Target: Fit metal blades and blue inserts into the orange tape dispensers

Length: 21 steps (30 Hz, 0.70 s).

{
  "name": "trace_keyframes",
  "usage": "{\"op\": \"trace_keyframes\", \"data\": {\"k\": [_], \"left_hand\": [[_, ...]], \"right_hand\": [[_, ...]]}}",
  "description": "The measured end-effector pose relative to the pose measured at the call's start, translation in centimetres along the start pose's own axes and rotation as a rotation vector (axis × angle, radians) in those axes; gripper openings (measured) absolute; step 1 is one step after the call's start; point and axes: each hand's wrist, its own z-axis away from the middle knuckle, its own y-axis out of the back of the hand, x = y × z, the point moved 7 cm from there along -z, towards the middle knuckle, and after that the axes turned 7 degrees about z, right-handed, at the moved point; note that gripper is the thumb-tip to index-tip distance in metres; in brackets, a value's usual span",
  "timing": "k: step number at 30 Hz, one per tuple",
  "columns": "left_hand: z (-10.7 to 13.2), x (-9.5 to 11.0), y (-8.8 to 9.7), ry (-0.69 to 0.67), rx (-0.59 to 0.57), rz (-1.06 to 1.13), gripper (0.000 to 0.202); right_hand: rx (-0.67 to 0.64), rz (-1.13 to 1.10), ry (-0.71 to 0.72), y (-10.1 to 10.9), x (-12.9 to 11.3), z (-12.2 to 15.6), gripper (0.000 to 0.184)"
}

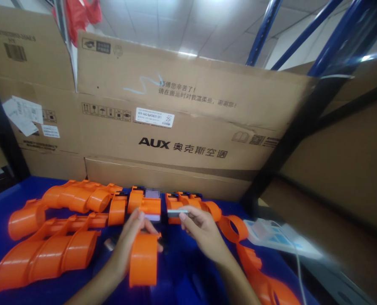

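Observation:
My left hand (129,237) is closed on an orange curved plastic part (144,260), a wide band hanging below the fingers. A small dark piece shows at its right edge, too blurred to name. Between thumb and fingers of my right hand (204,231) is a thin, flat grey strip (176,213) with a pale top edge. The strip and the orange part are apart. Just beyond my left hand stands another orange part (150,206), with a pale lilac rectangular object (152,194) behind it.
Rows of orange curved parts (48,258) lie on the left of the blue surface (178,271); more orange rings (234,228) are at right. A white power strip (280,237) with a cable lies beyond them. A cardboard panel (118,140) closes off the back, beside a dark rack post (271,152).

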Motion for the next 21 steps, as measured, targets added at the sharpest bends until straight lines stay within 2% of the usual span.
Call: {"op": "trace_keyframes", "data": {"k": [4,9,15,21], "left_hand": [[0.0,-0.2,0.0,-0.030,0.002,-0.001,0.059],[0.0,-0.2,-0.7,-0.046,-0.042,0.072,0.051],[0.1,-0.7,-1.1,0.013,-0.059,0.106,0.050],[0.0,-0.9,-0.9,0.011,-0.060,0.166,0.049]], "right_hand": [[0.121,-0.209,-0.034,-1.0,1.2,0.0,0.029],[0.226,-0.307,-0.051,-1.0,1.8,-0.4,0.029],[0.196,-0.343,-0.084,-1.6,2.4,-0.4,0.031],[0.190,-0.364,-0.071,-1.8,2.1,-0.2,0.031]]}}
